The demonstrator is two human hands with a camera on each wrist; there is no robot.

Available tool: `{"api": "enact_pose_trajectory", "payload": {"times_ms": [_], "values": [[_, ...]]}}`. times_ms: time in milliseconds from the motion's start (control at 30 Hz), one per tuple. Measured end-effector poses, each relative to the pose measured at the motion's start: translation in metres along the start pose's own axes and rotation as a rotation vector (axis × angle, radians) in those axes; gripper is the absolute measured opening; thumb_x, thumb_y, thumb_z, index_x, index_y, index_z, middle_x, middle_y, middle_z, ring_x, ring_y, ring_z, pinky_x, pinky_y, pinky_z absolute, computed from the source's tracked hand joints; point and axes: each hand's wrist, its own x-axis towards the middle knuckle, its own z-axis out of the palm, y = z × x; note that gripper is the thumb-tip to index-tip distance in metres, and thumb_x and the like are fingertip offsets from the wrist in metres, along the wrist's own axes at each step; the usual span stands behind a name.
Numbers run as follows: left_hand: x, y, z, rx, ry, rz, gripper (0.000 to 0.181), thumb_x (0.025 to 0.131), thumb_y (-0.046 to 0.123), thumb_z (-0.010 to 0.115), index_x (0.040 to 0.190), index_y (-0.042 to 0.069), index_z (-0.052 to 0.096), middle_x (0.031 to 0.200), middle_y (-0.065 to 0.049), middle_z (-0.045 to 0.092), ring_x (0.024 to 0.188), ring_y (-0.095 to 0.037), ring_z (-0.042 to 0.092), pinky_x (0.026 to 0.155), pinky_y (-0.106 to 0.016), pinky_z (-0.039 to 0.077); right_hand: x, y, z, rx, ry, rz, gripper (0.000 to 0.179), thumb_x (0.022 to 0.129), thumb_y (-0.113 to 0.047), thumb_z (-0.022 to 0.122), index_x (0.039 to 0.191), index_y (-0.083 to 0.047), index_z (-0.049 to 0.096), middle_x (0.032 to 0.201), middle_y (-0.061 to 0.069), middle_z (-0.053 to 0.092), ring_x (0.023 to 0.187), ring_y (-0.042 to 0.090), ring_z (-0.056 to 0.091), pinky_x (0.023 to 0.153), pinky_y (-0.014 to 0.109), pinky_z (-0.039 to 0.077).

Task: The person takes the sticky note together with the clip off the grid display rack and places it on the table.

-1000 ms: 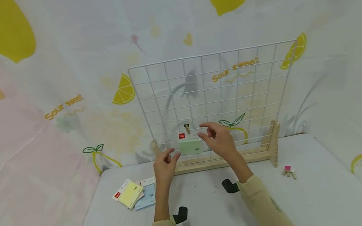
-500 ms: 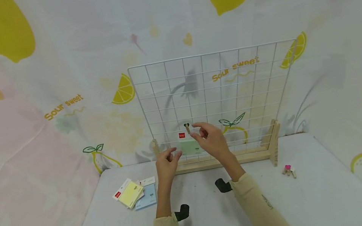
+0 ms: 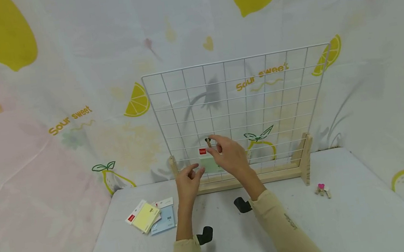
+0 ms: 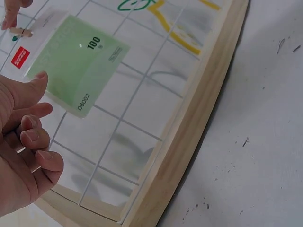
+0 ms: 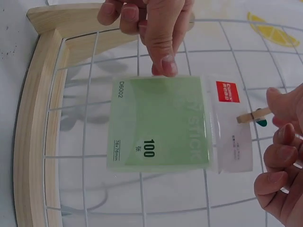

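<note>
A green sticky-note pack (image 3: 210,165) in a clear sleeve hangs low on the white wire grid (image 3: 238,108). A small wooden clothespin (image 5: 251,116) with a dark green ornament sits at the pack's top, on its white header. My right hand (image 3: 228,154) pinches the clothespin's free end between thumb and index finger. My left hand (image 3: 188,183) is at the pack's left edge, thumb tip at the sleeve and the other fingers loosely bent. In the left wrist view, a gap shows between the left thumb (image 4: 35,87) and index finger.
Wooden feet (image 3: 306,159) hold the grid upright at the back of the white table. Yellow and blue sticky-note packs (image 3: 146,216) lie overlapping at the left. Several small clothespins (image 3: 322,190), one with a pink heart, lie at the right. A lemon-print cloth hangs behind.
My right hand has moved left across the front of the pack to the clothespin and now pinches it. My left hand has shifted slightly right to the pack's edge.
</note>
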Motion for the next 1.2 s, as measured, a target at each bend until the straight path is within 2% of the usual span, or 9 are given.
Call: {"api": "enact_pose_trajectory", "payload": {"times_ms": [233,367,567,800,1200], "values": [[0.004,0.002,0.004,0.055,0.007,0.01,0.029,0.086,0.017,0.079,0.107,-0.002,0.073,0.061,0.003,0.04,0.053,-0.009,0.035,0.051,-0.027,0.031,0.006,-0.007,-0.001,-0.129,-0.056,0.038,0.04,0.094,-0.03,0.068,0.13,-0.012,0.064,0.073,-0.003,0.052,0.052,0.011,0.041,0.043,0.026,0.032],[0.004,0.001,0.005,0.041,0.0,-0.001,0.03,0.086,0.018,0.078,0.108,-0.003,0.073,0.062,0.003,0.041,0.054,-0.009,0.035,0.05,-0.026,0.031,0.007,-0.009,-0.001,-0.183,-0.073,0.038,0.038,0.096,-0.031,0.066,0.129,-0.013,0.064,0.078,-0.001,0.058,0.053,0.011,0.046,0.043,0.026,0.034],[0.002,0.001,0.008,-0.015,-0.007,-0.036,0.031,0.087,0.016,0.077,0.108,-0.005,0.072,0.067,0.001,0.046,0.06,-0.014,0.041,0.055,-0.027,0.035,0.006,-0.009,0.002,-0.193,-0.056,0.025,0.035,0.096,-0.029,0.066,0.127,-0.013,0.066,0.079,0.0,0.06,0.054,0.012,0.049,0.043,0.026,0.036],[0.001,0.0,0.011,-0.029,0.008,-0.076,0.027,0.087,0.012,0.076,0.107,-0.006,0.071,0.071,-0.001,0.049,0.066,-0.015,0.044,0.06,-0.027,0.037,0.006,-0.01,0.005,-0.202,-0.022,0.013,0.028,0.097,-0.025,0.065,0.122,-0.012,0.067,0.087,0.003,0.066,0.056,0.014,0.055,0.042,0.026,0.038],[0.003,0.0,0.013,-0.064,0.025,-0.063,0.02,0.086,0.009,0.076,0.1,-0.005,0.072,0.069,-0.001,0.048,0.065,-0.015,0.043,0.057,-0.025,0.035,0.01,-0.011,0.007,-0.185,0.033,0.06,0.019,0.094,-0.021,0.069,0.111,-0.013,0.071,0.079,0.001,0.059,0.057,0.014,0.051,0.044,0.027,0.038]]}}
